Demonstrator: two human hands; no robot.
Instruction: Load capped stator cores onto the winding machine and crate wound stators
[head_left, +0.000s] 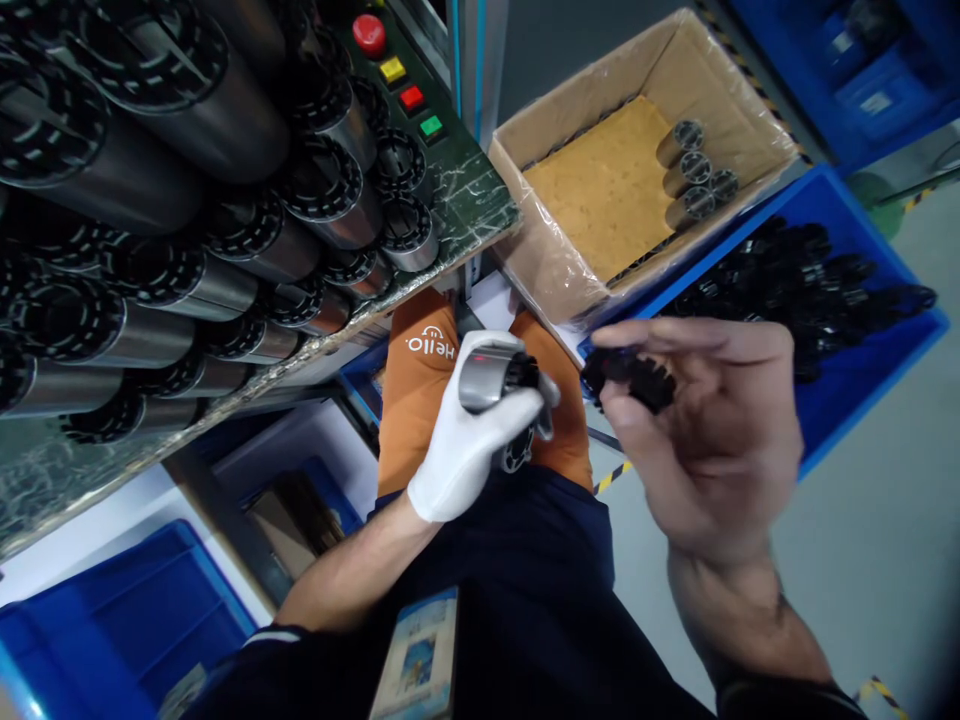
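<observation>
One metal sleeve (pixel 484 380) over the lap (pixel 416 400), gripped by gloved left hand (pixel 466 435), probably for steadiness; bare right hand (pixel 716 435) fingertip-pinches a black toothed part (pixel 645 382), likely for fine control, blue bin (pixel 847 410) of black pieces (pixel 787 285) just beyond it, presumably for short reach.

Green marbled bench (pixel 476 195), edge (pixel 315 345) scuffed and shiny. Crowd of metal cylinders (pixel 281 245) standing on it, black slotted rings (pixel 335 203) up top. Red knob (pixel 369 36), coloured buttons (pixel 412 97) lined up alongside.
</observation>
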